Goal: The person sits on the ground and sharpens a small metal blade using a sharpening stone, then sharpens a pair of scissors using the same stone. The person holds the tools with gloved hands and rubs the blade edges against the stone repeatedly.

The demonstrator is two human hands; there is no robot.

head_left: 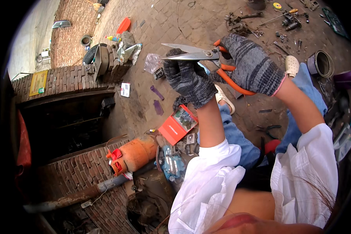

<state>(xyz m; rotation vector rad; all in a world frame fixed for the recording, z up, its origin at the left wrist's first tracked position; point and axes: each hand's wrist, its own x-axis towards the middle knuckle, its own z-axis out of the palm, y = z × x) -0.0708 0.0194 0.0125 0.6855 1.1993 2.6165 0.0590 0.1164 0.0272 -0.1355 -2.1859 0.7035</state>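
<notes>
Head view is showing a person sitting low over a brick-paved floor [183, 23], both hands in dark grey knitted work gloves. The right hand [250, 64] is closing around the orange handles of a pair of steel-bladed shears [201, 55], whose blades are pointing left and standing slightly parted. The left hand [188, 78] is curling into a loose fist just under the blades, touching them from below; whether it is gripping anything small between the fingers cannot be told. White sleeves are covering both upper arms, and blue jeans are showing beneath the forearms.

On the floor, left of the knees, an orange and red flat cardboard box [178, 124] is lying near a rusty orange gas cylinder [133, 154] that is resting on its side against a low red brick wall [66, 80]. Far to the right, a scatter of dark metal hand tools [284, 19] is lying well apart from the hands, beside a round grey metal ring [320, 63].
</notes>
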